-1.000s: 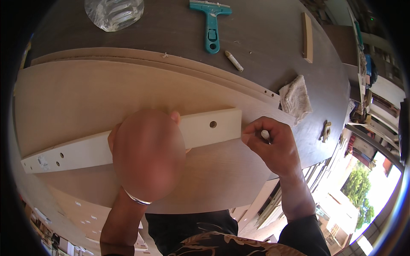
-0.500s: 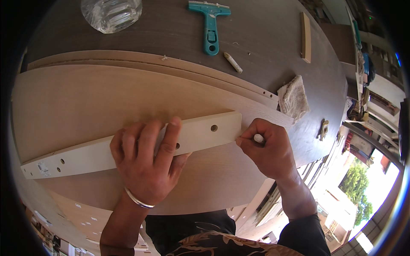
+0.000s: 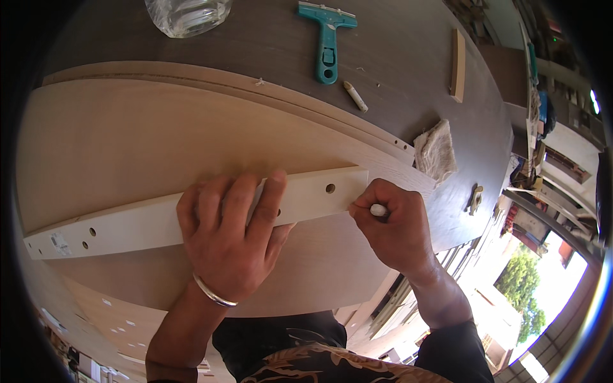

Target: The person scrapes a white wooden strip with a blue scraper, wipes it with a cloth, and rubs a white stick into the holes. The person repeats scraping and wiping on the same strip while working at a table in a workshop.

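Observation:
A long pale board (image 3: pixel 140 223) with drilled holes and a small label rests on a wide wood-coloured panel (image 3: pixel 128 140). My left hand (image 3: pixel 233 233) grips the board near its middle, fingers over its far edge and thumb along the near one; part of a hole shows beside the fingers. At the board's right end, my right hand (image 3: pixel 399 226) is closed round a white crayon-like stick (image 3: pixel 378 210). Only the stick's blunt end shows in the fist. The fingertips meet the board's end corner, and the stick's other tip is hidden.
Beyond the panel, the dark table holds a teal scraper (image 3: pixel 327 48), a pale crayon-like stick (image 3: pixel 355 97), a folded cloth (image 3: pixel 435 151) and a clear plastic container (image 3: pixel 189 14). Farther right are a wooden strip (image 3: pixel 458 67) and a small metal fitting (image 3: pixel 475 200). Another drilled panel edge (image 3: pixel 332 115) lies behind.
My right hand has shifted slightly left and down against the board's end corner. The left hand keeps its hold on the board. The whole view has turned a little.

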Demonstrator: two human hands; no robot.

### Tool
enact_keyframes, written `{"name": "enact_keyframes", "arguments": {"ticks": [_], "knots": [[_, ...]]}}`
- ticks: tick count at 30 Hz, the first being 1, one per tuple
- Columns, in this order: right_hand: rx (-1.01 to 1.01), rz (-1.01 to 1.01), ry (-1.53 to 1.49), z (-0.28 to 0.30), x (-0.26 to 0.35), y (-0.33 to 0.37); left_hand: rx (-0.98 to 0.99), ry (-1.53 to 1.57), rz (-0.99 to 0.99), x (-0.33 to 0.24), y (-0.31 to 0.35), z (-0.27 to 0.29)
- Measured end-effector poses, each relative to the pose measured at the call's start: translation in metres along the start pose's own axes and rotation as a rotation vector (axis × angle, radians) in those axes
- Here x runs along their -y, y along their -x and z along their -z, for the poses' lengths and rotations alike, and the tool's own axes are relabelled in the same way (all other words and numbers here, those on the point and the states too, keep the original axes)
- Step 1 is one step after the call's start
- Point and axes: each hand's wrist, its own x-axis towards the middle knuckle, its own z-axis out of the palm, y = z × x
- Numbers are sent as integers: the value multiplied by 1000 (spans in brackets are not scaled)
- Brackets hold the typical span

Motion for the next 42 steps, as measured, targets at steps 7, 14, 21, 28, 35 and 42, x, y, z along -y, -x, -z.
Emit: {"name": "enact_keyframes", "arguments": {"ticks": [7, 14, 21, 28, 35, 42], "knots": [[-18, 85, 39, -6, 4, -1, -27, -1, 34, -1, 0, -4], [30, 114, 85, -22, 10, 3, -4, -9, 31, -2, -1, 2], [101, 322, 94, -37, 20, 12, -113, 97, 22, 2, -17, -5], [-96, -123, -12, -2, 0, 17, -28, 155, 68, 4, -9, -11], [-91, -67, -70, -7, -7, 10, -22, 32, 11, 2, 0, -6], [-64, -154, -92, -3, -1, 6, 32, 50, 29, 2, 3, -4]]}}
